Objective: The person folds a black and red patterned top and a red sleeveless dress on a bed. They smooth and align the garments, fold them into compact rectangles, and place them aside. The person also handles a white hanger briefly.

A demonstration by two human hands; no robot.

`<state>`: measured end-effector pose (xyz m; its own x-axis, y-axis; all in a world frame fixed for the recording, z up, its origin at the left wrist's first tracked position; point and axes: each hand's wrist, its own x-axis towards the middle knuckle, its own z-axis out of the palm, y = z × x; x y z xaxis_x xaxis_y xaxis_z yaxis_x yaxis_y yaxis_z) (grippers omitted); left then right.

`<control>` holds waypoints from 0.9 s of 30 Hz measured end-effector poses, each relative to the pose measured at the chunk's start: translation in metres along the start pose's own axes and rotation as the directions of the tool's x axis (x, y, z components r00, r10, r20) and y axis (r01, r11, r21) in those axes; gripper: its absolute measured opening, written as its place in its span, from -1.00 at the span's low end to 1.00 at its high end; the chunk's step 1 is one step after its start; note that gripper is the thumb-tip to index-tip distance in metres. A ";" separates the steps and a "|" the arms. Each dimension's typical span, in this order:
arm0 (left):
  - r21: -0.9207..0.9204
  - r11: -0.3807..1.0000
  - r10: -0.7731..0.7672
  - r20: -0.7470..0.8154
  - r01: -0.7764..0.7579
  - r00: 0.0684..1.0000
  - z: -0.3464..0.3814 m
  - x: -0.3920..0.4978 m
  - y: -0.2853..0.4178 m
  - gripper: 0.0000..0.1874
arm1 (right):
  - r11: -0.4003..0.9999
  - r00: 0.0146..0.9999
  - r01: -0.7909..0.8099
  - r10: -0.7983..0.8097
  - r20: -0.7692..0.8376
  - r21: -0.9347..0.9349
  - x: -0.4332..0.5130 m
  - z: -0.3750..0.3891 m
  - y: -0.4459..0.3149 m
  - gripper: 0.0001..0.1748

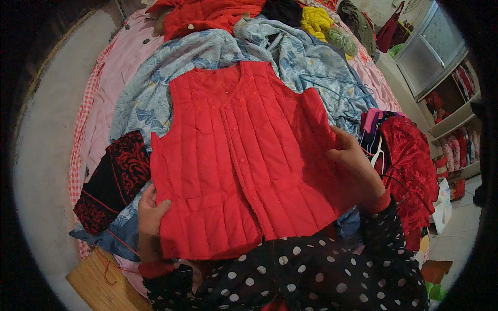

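Note:
A red quilted vest [249, 155] with small round buttons down its front lies spread before me, neckline away from me. My left hand [152, 212] grips its lower left edge, thumb on top. The right side edge is held between the thumb and fingers of my right hand [352, 163]. Beneath the vest is a crumpled pale blue floral quilt [144, 93]. A black and red patterned cloth [113, 182] lies beside the vest on the left. On the quilt at the upper right rests a thin blue clothes hanger [330, 87].
Dark red crushed-velvet clothing [408, 171] and a white hanger [377, 155] are at the right. Red fabric [210, 17] and yellow knitting [317, 23] lie at the far side. A wooden board [105, 283] is at the lower left, and a cabinet [451, 124] holds clothes at the right.

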<state>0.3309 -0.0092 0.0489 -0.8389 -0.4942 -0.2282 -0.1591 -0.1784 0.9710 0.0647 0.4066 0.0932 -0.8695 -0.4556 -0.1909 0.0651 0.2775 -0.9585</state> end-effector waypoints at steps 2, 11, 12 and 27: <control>-0.083 0.996 0.053 0.098 -0.045 0.994 -0.001 -0.001 -0.003 -0.39 | 0.993 0.997 -0.047 0.052 0.050 -0.107 -0.001 -0.003 -0.007 -0.33; -0.065 0.996 -0.047 0.111 0.054 0.993 0.000 -0.001 -0.009 -0.43 | 0.589 0.975 0.222 -0.141 0.171 -0.777 0.054 -0.027 -0.110 -0.71; -0.072 0.995 -0.057 0.104 0.064 0.993 0.003 -0.001 -0.008 -0.43 | 0.545 0.914 0.402 -0.284 0.290 -0.736 0.072 -0.015 -0.116 -0.74; -0.021 0.996 -0.084 -0.080 0.082 0.993 0.004 0.002 -0.004 -0.38 | 0.316 0.929 0.337 -0.262 0.260 -0.887 0.271 0.203 -0.050 -0.77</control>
<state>0.3276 -0.0063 0.0445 -0.7781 -0.5441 -0.3138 -0.2165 -0.2366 0.9472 -0.0749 0.0977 0.0463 -0.6978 -0.7161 0.0190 -0.7070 0.6841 -0.1793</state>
